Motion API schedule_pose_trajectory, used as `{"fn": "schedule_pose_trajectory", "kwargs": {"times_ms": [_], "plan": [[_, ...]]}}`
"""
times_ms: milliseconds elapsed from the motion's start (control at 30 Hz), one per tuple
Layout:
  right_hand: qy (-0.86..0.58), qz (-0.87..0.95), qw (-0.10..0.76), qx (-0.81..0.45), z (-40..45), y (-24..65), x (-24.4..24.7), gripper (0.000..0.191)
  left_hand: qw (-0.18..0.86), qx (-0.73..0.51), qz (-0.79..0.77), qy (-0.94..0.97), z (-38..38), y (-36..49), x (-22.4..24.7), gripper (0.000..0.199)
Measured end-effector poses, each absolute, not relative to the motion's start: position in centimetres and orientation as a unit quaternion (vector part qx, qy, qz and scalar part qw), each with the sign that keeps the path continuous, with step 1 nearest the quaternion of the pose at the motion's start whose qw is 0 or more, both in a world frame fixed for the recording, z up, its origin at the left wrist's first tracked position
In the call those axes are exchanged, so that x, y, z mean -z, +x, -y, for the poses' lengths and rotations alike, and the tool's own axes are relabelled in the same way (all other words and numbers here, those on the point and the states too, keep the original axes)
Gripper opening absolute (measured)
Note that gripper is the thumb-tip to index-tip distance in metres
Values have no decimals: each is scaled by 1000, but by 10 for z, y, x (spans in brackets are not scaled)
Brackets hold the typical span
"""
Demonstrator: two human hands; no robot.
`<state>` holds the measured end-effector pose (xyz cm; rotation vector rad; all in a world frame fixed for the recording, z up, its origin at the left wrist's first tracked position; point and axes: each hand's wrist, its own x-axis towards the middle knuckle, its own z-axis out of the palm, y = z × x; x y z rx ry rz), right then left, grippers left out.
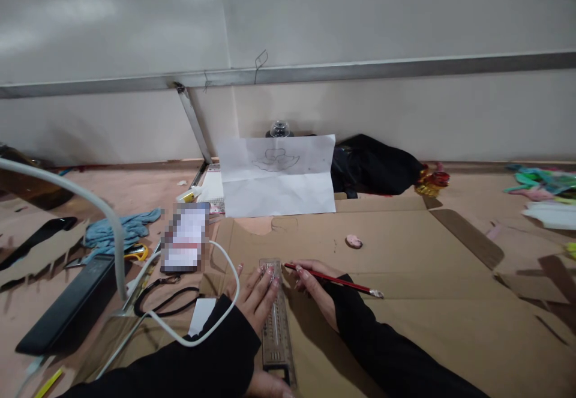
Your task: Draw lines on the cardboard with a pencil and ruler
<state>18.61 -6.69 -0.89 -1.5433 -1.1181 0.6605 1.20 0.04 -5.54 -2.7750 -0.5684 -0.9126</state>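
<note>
My left hand [256, 296] lies with its fingers stretched flat over the upper part of a clear ruler [276, 332], pressing it against a sheet of cardboard [405, 320]. The ruler points away from me. Just right of the ruler's far end, my right hand [315, 284] pinches a red pencil [333, 277]; its tip is close to the ruler's edge, and whether it touches the cardboard I cannot tell. Skin of a hand [267, 384] also shows by the ruler's near end, below the left sleeve.
A creased paper with a line drawing [279, 176] stands at the back. Left are a phone [184, 239], a white cable [225, 320], a black strap [166, 293], a blue glove [112, 230], a yellow cutter [137, 252] and a black box [67, 302]. A pinkish lump [354, 241] sits on the cardboard.
</note>
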Motion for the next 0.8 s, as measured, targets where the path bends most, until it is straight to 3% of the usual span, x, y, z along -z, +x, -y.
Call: {"fn": "schedule_pose_trajectory", "kwargs": {"times_ms": [267,533,567,700,767,800], "plan": [[-651,524,481,-265,68,186,7,28,104,270,165,-943,-3,8,60,32],[-615,626,456,-145,68,184,7,22,65,236,176,-953,1,6,58,37],[-611,631,456,-141,69,182,5,22,52,216,171,-960,2,5,52,47],[-597,670,427,-109,74,178,2,21,-41,142,177,-973,8,0,29,116],[-594,698,393,-75,76,178,5,22,-47,136,183,-973,9,-1,27,117],[-590,710,382,-54,76,178,7,25,-28,140,181,-973,8,-1,29,104]]}}
